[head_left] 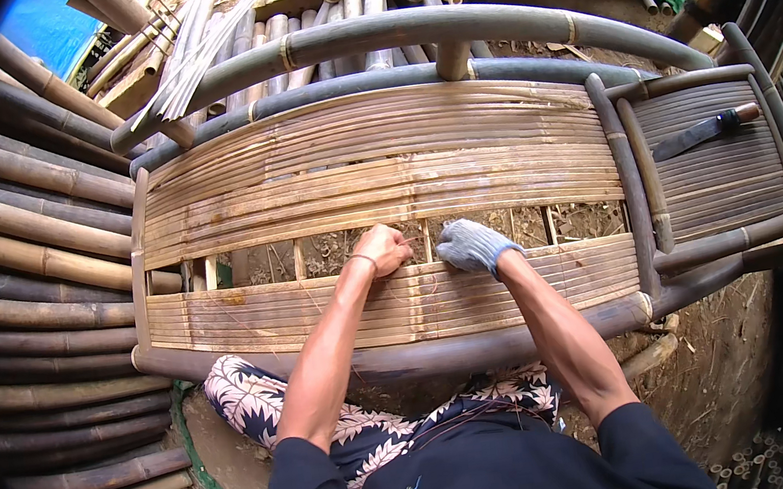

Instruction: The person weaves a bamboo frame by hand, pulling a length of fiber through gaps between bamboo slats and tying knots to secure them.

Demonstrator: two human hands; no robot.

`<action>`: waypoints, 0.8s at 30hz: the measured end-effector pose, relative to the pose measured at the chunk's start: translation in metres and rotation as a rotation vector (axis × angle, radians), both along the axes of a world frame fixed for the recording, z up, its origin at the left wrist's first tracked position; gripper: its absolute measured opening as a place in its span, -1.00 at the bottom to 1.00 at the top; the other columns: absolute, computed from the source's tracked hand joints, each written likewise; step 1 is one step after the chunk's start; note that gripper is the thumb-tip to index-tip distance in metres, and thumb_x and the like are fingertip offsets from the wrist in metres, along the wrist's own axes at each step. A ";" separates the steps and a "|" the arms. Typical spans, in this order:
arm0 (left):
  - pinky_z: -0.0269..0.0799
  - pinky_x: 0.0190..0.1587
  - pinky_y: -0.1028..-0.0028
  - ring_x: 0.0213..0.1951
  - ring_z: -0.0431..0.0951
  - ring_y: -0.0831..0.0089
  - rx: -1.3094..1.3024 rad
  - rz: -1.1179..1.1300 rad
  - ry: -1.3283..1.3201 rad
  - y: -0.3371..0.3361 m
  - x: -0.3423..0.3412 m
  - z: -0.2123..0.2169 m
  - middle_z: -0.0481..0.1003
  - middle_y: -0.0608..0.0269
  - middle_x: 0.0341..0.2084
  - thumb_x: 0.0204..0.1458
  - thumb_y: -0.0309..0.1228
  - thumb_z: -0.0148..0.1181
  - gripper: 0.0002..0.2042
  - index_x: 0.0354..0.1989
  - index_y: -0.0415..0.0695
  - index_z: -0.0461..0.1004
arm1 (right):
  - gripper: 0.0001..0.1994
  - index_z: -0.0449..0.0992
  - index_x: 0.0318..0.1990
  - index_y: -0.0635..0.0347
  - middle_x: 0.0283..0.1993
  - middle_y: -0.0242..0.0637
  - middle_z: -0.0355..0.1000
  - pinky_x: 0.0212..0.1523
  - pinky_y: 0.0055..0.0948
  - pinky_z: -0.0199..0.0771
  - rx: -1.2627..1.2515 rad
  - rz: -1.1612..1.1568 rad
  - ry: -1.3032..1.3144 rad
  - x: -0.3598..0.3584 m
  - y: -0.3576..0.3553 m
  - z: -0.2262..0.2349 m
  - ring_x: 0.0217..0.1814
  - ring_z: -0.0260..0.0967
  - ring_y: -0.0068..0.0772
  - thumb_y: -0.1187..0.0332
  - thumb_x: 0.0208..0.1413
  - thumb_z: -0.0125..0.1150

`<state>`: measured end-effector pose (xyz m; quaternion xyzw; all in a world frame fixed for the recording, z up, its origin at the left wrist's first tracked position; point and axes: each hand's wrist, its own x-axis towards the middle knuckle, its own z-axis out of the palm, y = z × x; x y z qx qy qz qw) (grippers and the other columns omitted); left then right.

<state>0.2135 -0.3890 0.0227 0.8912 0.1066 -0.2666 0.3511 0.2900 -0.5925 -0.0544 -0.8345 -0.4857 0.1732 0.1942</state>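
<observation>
A bamboo bench [485, 351] lies across in front of me, its seat made of narrow split-bamboo slats. An open gap runs between the far slats [308, 211] and the near slats [271, 305], with short crosspieces [427, 240] spanning it. At this gap my bare left hand [380, 250] is closed, thumb and fingers pinched just left of the middle crosspiece. My right hand [473, 246], in a grey-blue glove, is curled closed on the crosspiece's other side. Whatever either hand grips is too small to make out. Thin reddish strands [455, 422] lie across my lap.
A knife [705, 132] with a wooden handle rests on the small slatted panel at the right. Thick bamboo poles [47, 260] are stacked at the left. Cut bamboo lengths [278, 57] and pale thin strips [190, 63] lie beyond the bench's raised rail [481, 22].
</observation>
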 end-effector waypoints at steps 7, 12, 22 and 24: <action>0.46 -0.38 0.65 -0.45 0.52 0.68 -1.029 0.125 0.184 0.002 -0.025 0.076 0.64 0.24 -0.37 0.19 -0.32 0.27 -0.77 -0.13 -0.23 0.62 | -0.80 0.66 -0.18 0.14 -0.15 -0.18 0.59 -0.01 -0.28 0.47 0.620 -0.344 0.301 -0.087 -0.028 0.129 -0.08 0.50 -0.14 0.23 0.17 0.30; 0.52 -0.49 0.65 -0.54 0.55 0.58 -0.828 0.401 0.177 0.010 -0.031 0.068 0.64 0.11 -0.35 0.21 -0.39 0.24 -0.66 0.08 -0.33 0.44 | -0.83 0.64 -0.26 0.26 -0.40 -0.36 0.53 -0.28 -0.36 0.45 0.582 -0.461 0.685 -0.144 -0.178 0.271 -0.35 0.50 -0.37 0.34 0.21 0.21; 0.60 -0.22 0.27 -0.28 0.65 0.29 -0.072 0.235 -0.299 -0.026 -0.035 0.024 0.62 0.06 -0.29 0.12 -0.43 0.20 -0.66 0.05 -0.31 0.47 | -0.71 0.57 0.02 0.24 -0.10 -0.25 0.52 0.18 -0.30 0.46 0.662 -1.318 -0.630 -0.285 -0.566 0.388 0.09 0.47 -0.20 0.27 0.43 -0.03; 0.52 -0.02 0.15 -0.18 0.65 0.10 0.070 0.098 -0.369 -0.032 -0.034 0.024 0.64 -0.03 -0.23 0.18 -0.23 0.06 -0.69 -0.13 -0.17 0.61 | -0.70 0.55 0.04 0.29 -0.10 -0.30 0.52 0.16 -0.38 0.42 -0.258 -1.510 -0.596 -0.311 -0.700 0.407 0.05 0.46 -0.35 0.27 0.42 -0.02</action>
